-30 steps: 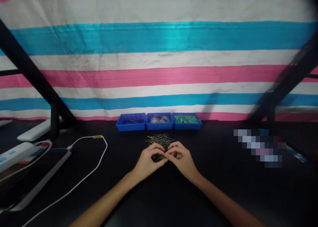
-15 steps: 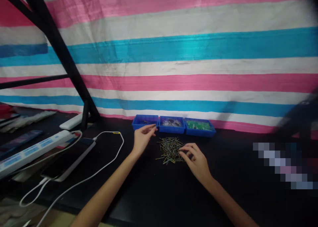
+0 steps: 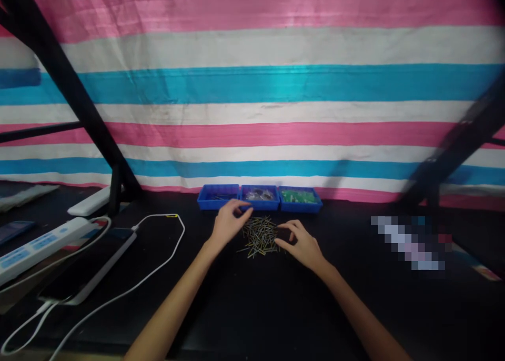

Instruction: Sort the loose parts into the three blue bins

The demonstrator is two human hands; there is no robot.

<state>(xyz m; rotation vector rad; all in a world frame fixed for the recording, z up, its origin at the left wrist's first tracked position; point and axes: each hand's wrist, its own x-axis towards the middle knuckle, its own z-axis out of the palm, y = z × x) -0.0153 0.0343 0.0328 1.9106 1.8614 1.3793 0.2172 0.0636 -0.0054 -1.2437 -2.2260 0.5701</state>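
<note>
A loose pile of thin metal pieces like long nails or pins [image 3: 259, 238], grey and yellowish, lies on the black table. At its upper left edge is my left hand [image 3: 229, 223], fingers curved and apart from the thumb, with nothing visible in it. My right hand [image 3: 302, 245] is at the pile's right edge, its thumb and fingers spread and no piece seen between them. Behind the pile stand three blue trays in a row. The left tray [image 3: 203, 204] holds a few thin pieces, the middle tray [image 3: 258, 205] clear bags, the right tray [image 3: 302, 208] green items.
To the left lie a white power strip [image 3: 43, 245], a phone-like device [image 3: 90, 266] and a looping white cable [image 3: 158, 274]. Dark frame bars [image 3: 79, 98] slant up on both sides. A striped sheet [image 3: 276, 134] hangs behind the table. A blurred-out patch [image 3: 408, 242] is at the right.
The view has turned a little to the right. My left hand has moved from beside the left tray toward the pile, and my right thumb and fingers have spread apart.
</note>
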